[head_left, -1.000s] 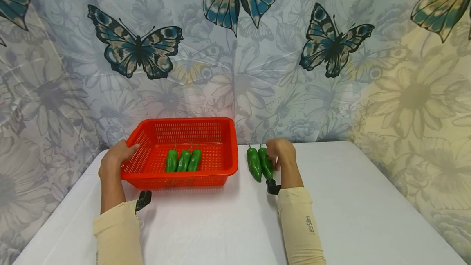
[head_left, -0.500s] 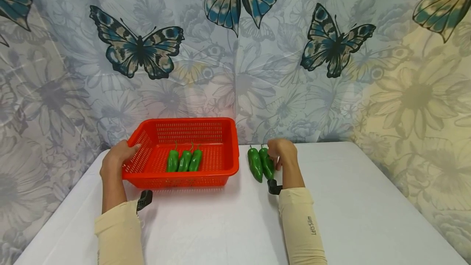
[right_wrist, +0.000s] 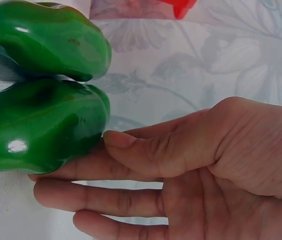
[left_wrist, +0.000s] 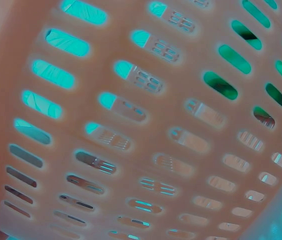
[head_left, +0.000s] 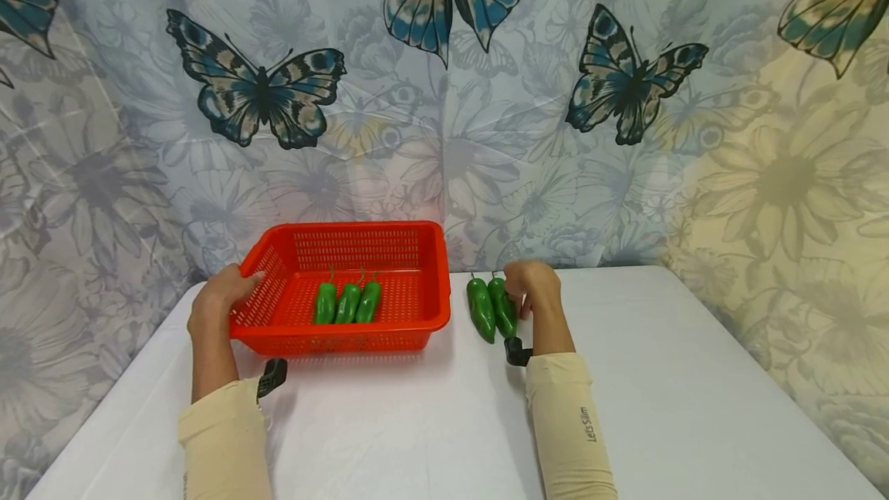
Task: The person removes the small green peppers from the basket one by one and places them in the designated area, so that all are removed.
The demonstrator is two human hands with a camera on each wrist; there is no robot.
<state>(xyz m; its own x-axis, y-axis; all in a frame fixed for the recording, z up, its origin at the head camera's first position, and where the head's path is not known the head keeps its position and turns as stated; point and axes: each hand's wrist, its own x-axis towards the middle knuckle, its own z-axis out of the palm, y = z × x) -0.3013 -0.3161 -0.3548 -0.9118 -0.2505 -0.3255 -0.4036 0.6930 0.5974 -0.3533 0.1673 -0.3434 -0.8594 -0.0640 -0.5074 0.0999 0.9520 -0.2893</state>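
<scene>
In the head view a red plastic basket (head_left: 361, 339) holds three green chili peppers (head_left: 348, 304), side by side with stems pointing away. My left hand (head_left: 221, 298) grips its left rim, thumb over the edge, the other fingers hidden. Slots of the basket wall (left_wrist: 126, 135) fill the left wrist view, where the hand does not show. Right of the basket, two more green peppers lie on the table, a left one (head_left: 481, 309) and a right one (head_left: 503, 307). My right hand (right_wrist: 181, 160) touches the right pepper with thumb and index finger, its other fingers extended.
A white-covered table (head_left: 681, 400) runs up to a butterfly-patterned cloth backdrop (head_left: 514, 137). The basket stands near the back edge, left of centre. A black wrist camera (head_left: 516, 352) sits close to the near end of the right pepper.
</scene>
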